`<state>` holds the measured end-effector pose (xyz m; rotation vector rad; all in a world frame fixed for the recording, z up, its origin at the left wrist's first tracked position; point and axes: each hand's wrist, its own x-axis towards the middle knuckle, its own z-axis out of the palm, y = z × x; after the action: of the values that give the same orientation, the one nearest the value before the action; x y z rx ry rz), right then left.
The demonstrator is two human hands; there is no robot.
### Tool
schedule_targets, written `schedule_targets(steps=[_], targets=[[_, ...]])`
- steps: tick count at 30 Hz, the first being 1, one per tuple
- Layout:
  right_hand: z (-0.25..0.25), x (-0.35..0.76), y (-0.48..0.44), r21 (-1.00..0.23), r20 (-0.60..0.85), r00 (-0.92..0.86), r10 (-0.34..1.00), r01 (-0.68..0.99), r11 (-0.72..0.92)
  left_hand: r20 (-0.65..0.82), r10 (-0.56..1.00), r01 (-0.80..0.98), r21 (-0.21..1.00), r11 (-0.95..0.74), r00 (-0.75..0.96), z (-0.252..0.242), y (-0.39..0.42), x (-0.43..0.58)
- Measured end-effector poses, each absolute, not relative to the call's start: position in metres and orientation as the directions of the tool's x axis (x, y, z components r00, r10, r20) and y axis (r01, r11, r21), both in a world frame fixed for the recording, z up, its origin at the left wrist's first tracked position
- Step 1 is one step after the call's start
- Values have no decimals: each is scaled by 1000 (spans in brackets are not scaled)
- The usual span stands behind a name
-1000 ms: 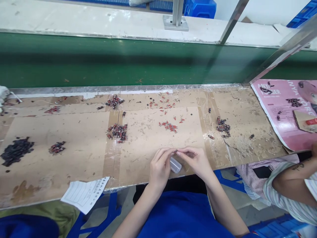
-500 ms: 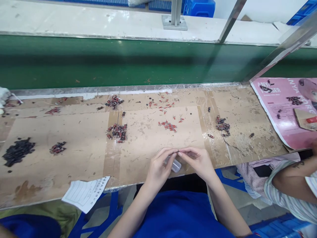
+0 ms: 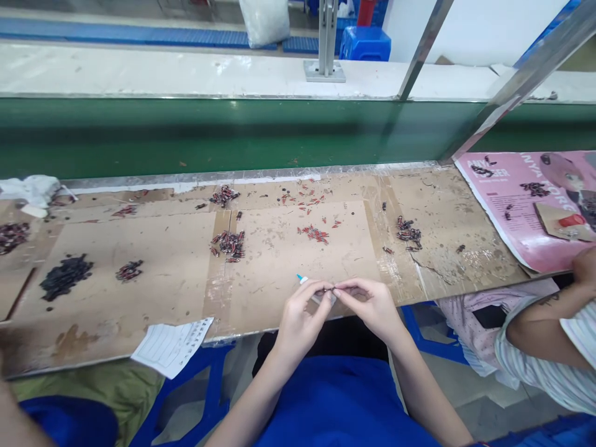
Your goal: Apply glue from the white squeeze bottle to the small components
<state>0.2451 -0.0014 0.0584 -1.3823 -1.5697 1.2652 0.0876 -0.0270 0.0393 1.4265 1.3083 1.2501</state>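
My left hand and my right hand meet at the table's near edge, fingertips pinched together. Between them is a tiny dark part, too small to make out fully. A small clear plastic bottle with a teal tip lies beneath my left hand, mostly hidden by the fingers. Beyond my hands lies a loose group of small red pieces, with more scattered behind it. To the left is a pile of small red-and-black parts; a similar dark pile sits to the right.
Cardboard covers the table. A black heap of parts lies far left, with a paper sheet overhanging the front edge. A green panel runs along the back. Another person's arm is at the right, near a pink poster.
The camera view has shifted, showing more of the far side and left. My hands stay pinched together. The bottle's teal tip now shows beyond my left fingers.
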Motion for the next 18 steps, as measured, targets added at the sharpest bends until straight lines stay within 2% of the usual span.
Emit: schedule_targets(steps=[4,11,18], targets=[[61,252,-20,-971,-44,-208,977,239,7,173,985,137,976,-172,11,48,-44,93],[63,268,-53,-965,145,-171,975,194,177,251,968,175,953,-245,-11,59,-76,112],[66,283,-57,-903,268,-345,900,234,359,241,956,170,962,-213,-167,52,-97,132]])
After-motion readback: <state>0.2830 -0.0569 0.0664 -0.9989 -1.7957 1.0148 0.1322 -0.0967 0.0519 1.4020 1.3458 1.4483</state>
